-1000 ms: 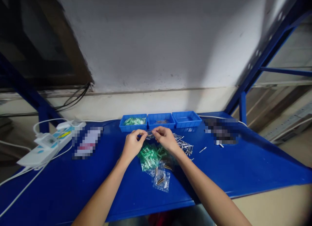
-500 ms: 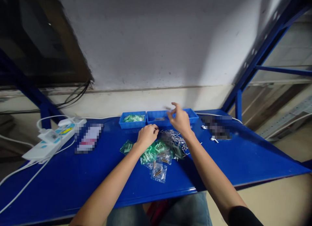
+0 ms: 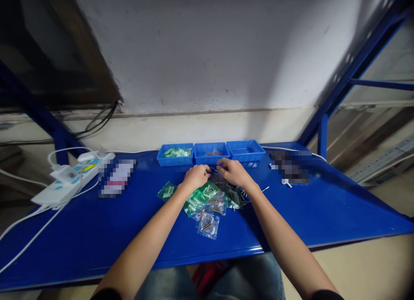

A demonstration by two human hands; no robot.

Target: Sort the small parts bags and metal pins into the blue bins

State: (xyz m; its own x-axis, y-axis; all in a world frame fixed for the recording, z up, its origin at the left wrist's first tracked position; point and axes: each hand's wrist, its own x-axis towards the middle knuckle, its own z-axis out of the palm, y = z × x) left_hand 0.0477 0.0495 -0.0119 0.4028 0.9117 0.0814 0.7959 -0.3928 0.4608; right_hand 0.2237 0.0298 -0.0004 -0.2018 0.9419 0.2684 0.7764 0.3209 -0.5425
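1. Left hand (image 3: 196, 176), centre of the frame: seen from where I stand, the fingers are curled inward, their tips beside a thin, slender piece (image 3: 214, 169); whether they grip it, I cannot tell.
2. Right hand (image 3: 233, 171), just right of centre: thumb and fingers are bent towards the same piece, which lies between the two hands; their grip on it cannot be made out.
3. Green packets (image 3: 196, 201), centre, below the left hand: a loose overlapping pile, pale strips showing inside.
4. Clear packets (image 3: 208, 226), lower centre: brass-coloured pins inside, resting against the pile's near edge.
5. Dark green packet (image 3: 235, 196), right of the pile, below the right hand; a single pale pin (image 3: 265, 189) lies to its right.
6. Three blue trays in a row, centre, beyond the hands: left tray (image 3: 176, 161) with green packets, middle tray (image 3: 211, 160) with small clear packets, right tray (image 3: 246, 157).
7. Blue table (image 3: 129, 235), across the lower frame, bearing a white power strip (image 3: 48, 196) at left.
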